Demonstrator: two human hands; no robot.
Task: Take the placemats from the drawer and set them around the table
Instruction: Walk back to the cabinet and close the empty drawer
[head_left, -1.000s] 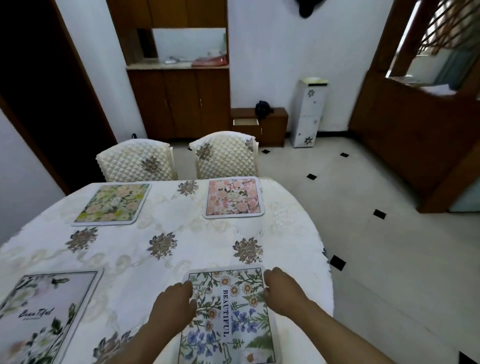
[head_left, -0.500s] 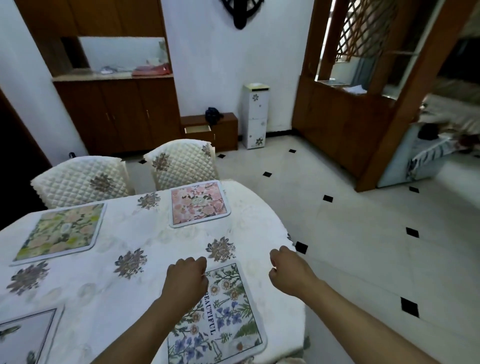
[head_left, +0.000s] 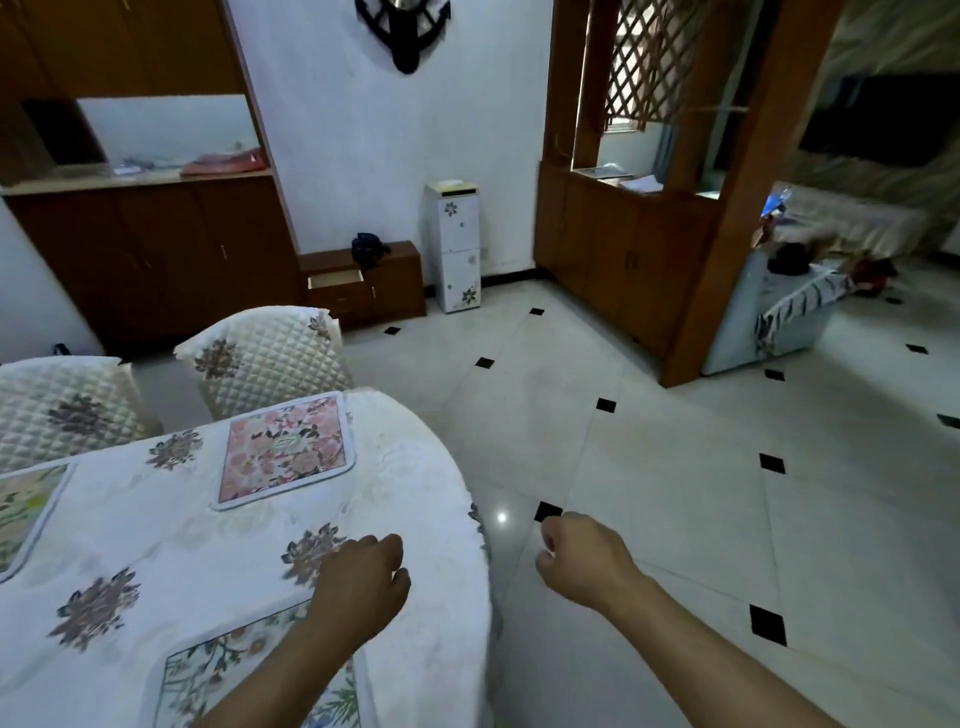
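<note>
A pink floral placemat lies near the table's far right edge. A green floral placemat shows partly at the left edge. A white placemat with blue flowers lies near me, partly under my left forearm. The table wears a white flowered cloth. My left hand hovers over the cloth with fingers loosely curled, holding nothing. My right hand hangs over the floor beyond the table edge, fingers loosely curled, empty. A drawer stands pulled out in the low cabinet by the far wall.
Two quilted chairs stand behind the table. A tall wooden cabinet lines the back wall, with a white floral unit to its right. A wooden partition rises at right. Tiled floor spreads to the right.
Both hands have left the near placemat; my right hand moved off the table over the floor. The view swung right, toward the floor and the low cabinet.
</note>
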